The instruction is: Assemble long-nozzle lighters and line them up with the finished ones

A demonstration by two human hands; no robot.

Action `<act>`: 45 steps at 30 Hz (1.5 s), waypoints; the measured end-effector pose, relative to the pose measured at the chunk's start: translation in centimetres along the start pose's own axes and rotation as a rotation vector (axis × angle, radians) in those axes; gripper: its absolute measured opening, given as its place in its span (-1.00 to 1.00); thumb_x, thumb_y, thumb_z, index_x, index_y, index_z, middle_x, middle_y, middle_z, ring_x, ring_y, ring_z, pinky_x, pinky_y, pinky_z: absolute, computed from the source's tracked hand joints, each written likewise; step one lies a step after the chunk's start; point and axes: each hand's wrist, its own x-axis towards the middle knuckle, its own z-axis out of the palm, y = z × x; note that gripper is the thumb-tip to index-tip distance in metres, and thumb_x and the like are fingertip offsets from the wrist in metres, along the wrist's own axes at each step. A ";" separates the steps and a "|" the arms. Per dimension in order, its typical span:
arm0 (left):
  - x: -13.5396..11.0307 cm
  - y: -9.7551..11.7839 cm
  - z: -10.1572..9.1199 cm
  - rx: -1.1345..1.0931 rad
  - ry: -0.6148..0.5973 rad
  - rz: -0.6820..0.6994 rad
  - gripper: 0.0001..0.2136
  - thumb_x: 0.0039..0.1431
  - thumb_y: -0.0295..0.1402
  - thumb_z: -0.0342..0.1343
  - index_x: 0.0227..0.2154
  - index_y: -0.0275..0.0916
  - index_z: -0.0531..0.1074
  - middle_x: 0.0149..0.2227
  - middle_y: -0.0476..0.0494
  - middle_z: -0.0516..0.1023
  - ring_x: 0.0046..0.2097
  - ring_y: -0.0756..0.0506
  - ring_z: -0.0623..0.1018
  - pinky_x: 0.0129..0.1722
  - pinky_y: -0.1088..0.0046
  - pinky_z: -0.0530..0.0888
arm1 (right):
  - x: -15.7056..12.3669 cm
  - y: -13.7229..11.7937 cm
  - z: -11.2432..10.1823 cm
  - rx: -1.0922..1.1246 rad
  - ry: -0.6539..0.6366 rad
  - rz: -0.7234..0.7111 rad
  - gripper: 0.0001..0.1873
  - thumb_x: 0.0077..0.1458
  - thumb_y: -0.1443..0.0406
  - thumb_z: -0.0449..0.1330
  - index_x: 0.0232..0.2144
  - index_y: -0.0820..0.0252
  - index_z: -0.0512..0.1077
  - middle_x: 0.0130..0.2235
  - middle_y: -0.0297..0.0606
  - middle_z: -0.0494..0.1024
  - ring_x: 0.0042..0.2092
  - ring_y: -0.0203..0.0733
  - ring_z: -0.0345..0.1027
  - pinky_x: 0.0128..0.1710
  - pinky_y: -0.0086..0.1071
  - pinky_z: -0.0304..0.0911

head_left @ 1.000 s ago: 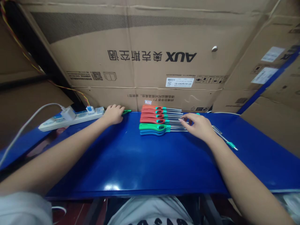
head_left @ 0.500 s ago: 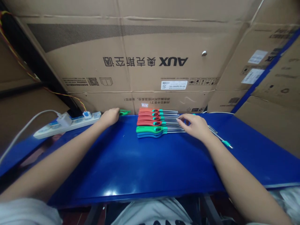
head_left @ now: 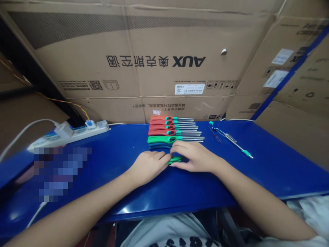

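My left hand [head_left: 147,166] is closed, its fingertips pinching a small green looped band [head_left: 176,160], which looks like several strips of elastic together. From the right, my right hand [head_left: 196,156] curves over the same band, with thumb and fingers closing on its other side. Right behind both hands lies a stack of long-barrelled utility lighters: red ones [head_left: 157,131] farther back, a green one [head_left: 156,139] in front and blue ones [head_left: 159,146] beneath it. Their metal barrels [head_left: 196,138] point right. My right fingers partly cover the handles of the blue lighters.
A white power strip [head_left: 77,133] with plugs lies at the back left. To the right are a loose metal rod with a teal end [head_left: 240,150] and a small screwdriver-like tool [head_left: 215,134]. Cardboard [head_left: 144,73] stands behind the blue table [head_left: 205,192].
My left hand has brought the green band from the back edge to the front of the lighters. My right hand has left the barrels and moved down and left to meet it.
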 end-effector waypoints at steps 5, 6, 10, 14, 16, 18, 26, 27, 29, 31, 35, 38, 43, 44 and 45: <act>-0.2 -0.2 0.9 -0.232 -0.021 -0.070 -0.72 0.42 -0.21 0.04 0.06 -0.19 0.45 -0.14 -0.12 0.63 -0.12 -0.15 0.63 -0.16 0.36 0.53 | -0.3 0.9 0.5 0.028 -0.265 0.130 -0.81 0.30 0.18 0.23 -0.29 0.18 0.44 -0.19 -0.25 0.51 -0.28 -0.25 0.38 -0.33 -0.41 0.19; -0.3 -0.3 0.8 -0.286 -0.022 -0.082 -0.69 0.40 -0.20 0.06 0.10 -0.19 0.43 -0.08 -0.14 0.63 -0.06 -0.16 0.62 -0.10 0.34 0.53 | -0.4 1.4 0.4 0.055 -0.287 0.156 -0.80 0.28 0.18 0.25 -0.33 0.18 0.43 -0.21 -0.27 0.50 -0.31 -0.27 0.35 -0.35 -0.42 0.16; -0.5 -1.1 0.1 -0.360 -0.032 -0.083 -0.57 0.33 -0.19 0.14 0.20 -0.20 0.37 0.03 -0.16 0.60 0.06 -0.20 0.57 0.11 0.24 0.48 | -0.9 3.3 -0.4 0.229 -0.217 0.203 -0.71 0.27 0.14 0.26 -0.41 0.21 0.42 -0.35 -0.31 0.44 -0.34 -0.28 0.29 -0.32 -0.43 0.17; -0.6 -2.1 -1.0 -0.290 -0.123 -0.104 -0.33 0.25 -0.11 0.21 0.35 -0.22 0.21 0.10 -0.23 0.56 0.12 -0.29 0.53 0.10 0.16 0.48 | -1.2 4.2 -1.7 0.244 -0.064 0.284 -0.67 0.27 0.11 0.24 -0.43 0.23 0.46 -0.40 -0.29 0.47 -0.36 -0.27 0.30 -0.30 -0.40 0.18; -0.7 -2.6 -1.6 -0.272 -0.197 -0.109 -0.23 0.21 -0.12 0.23 0.41 -0.23 0.09 0.07 -0.23 0.58 0.08 -0.30 0.56 0.02 0.18 0.51 | -1.4 4.2 -2.4 0.266 -0.094 0.356 -0.60 0.25 0.06 0.23 -0.48 0.23 0.45 -0.45 -0.31 0.46 -0.40 -0.29 0.28 -0.35 -0.41 0.16; -0.8 -3.1 -2.0 -0.286 -0.258 -0.112 -0.23 0.18 -0.21 0.22 0.42 -0.17 0.08 0.07 -0.20 0.58 0.03 -0.27 0.60 -0.07 0.24 0.53 | -1.6 3.9 -3.1 0.351 -0.191 0.456 -0.54 0.24 -0.01 0.21 -0.50 0.23 0.45 -0.53 -0.36 0.40 -0.47 -0.32 0.24 -0.43 -0.42 0.12; -0.7 -2.9 0.1 -0.402 -0.198 -0.129 -0.54 0.35 -0.15 0.13 0.23 -0.18 0.35 0.09 -0.18 0.53 -0.13 -0.13 0.64 -0.21 0.40 0.54 | -1.2 2.3 -1.7 0.388 -0.528 0.395 -0.50 0.27 0.02 0.15 -0.59 0.22 0.37 -0.60 -0.44 0.23 -0.53 -0.39 0.04 -0.51 -0.43 -0.07; -0.7 -2.7 0.6 -0.371 -0.162 -0.134 -0.55 0.36 -0.13 0.12 0.21 -0.20 0.36 0.08 -0.19 0.54 -0.12 -0.15 0.64 -0.18 0.37 0.54 | -1.1 2.2 -1.2 0.307 -0.532 0.362 -0.49 0.28 0.05 0.15 -0.63 0.22 0.33 -0.62 -0.45 0.19 -0.54 -0.39 0.00 -0.51 -0.41 -0.10; -0.7 -2.4 1.2 -0.303 -0.102 -0.126 -0.57 0.38 -0.10 0.10 0.18 -0.23 0.39 0.04 -0.21 0.54 -0.04 -0.21 0.61 -0.14 0.31 0.55 | -0.9 2.1 -0.4 0.176 -0.530 0.337 -0.48 0.28 0.08 0.15 -0.66 0.21 0.29 -0.64 -0.45 0.16 -0.56 -0.39 -0.04 -0.51 -0.39 -0.15; -0.7 -2.2 1.3 -0.267 -0.037 -0.115 -0.59 0.41 -0.10 0.05 0.15 -0.25 0.42 0.02 -0.22 0.55 0.02 -0.23 0.58 -0.09 0.27 0.54 | -0.8 2.1 -0.2 0.125 -0.538 0.359 -0.45 0.27 0.03 0.15 -0.67 0.21 0.27 -0.67 -0.45 0.17 -0.58 -0.40 -0.06 -0.51 -0.38 -0.17; -0.7 -1.9 0.3 -0.335 0.010 -0.045 -0.63 0.42 -0.07 0.01 0.08 -0.19 0.47 0.00 -0.20 0.54 0.01 -0.20 0.54 -0.04 0.26 0.50 | -1.1 3.1 -2.2 0.091 -0.494 0.505 -0.39 0.26 -0.09 0.11 -0.65 0.21 0.34 -0.66 -0.41 0.28 -0.57 -0.38 0.02 -0.50 -0.39 -0.11; -0.6 -1.4 0.0 -0.436 -0.024 0.047 -0.61 0.32 0.00 0.13 0.00 -0.18 0.47 0.02 -0.17 0.53 0.02 -0.21 0.51 0.02 0.22 0.45 | -2.2 5.1 -4.7 -0.118 -0.261 0.760 -0.49 0.28 -0.03 0.09 -0.53 0.19 0.47 -0.52 -0.30 0.51 -0.49 -0.29 0.23 -0.45 -0.38 0.00; -0.6 -0.5 0.7 -0.555 -0.085 0.063 -0.71 0.28 -0.11 0.20 -0.11 -0.21 0.41 -0.06 -0.14 0.53 -0.05 -0.17 0.50 0.00 0.26 0.43 | -6.2 9.9 -7.8 -0.472 -0.135 1.379 -0.78 0.15 0.16 0.23 -0.28 0.16 0.58 -0.18 -0.10 0.65 -0.20 -0.04 0.50 -0.35 -0.32 0.20; -0.6 -0.6 0.8 -0.555 -0.091 0.061 -0.74 0.30 -0.15 0.19 -0.11 -0.21 0.41 -0.08 -0.14 0.52 -0.06 -0.17 0.50 -0.01 0.28 0.43 | -7.0 10.8 -8.1 -0.459 -0.184 1.466 -0.80 0.11 0.19 0.26 -0.24 0.15 0.58 -0.15 -0.09 0.65 -0.15 -0.01 0.51 -0.32 -0.32 0.25; -0.6 -0.7 0.9 -0.551 -0.092 0.060 -0.77 0.31 -0.19 0.18 -0.11 -0.21 0.41 -0.09 -0.14 0.52 -0.07 -0.16 0.49 -0.02 0.28 0.42 | -7.7 11.6 -8.2 -0.451 -0.207 1.500 -0.80 0.07 0.22 0.30 -0.24 0.17 0.58 -0.15 -0.06 0.65 -0.14 0.02 0.52 -0.30 -0.31 0.28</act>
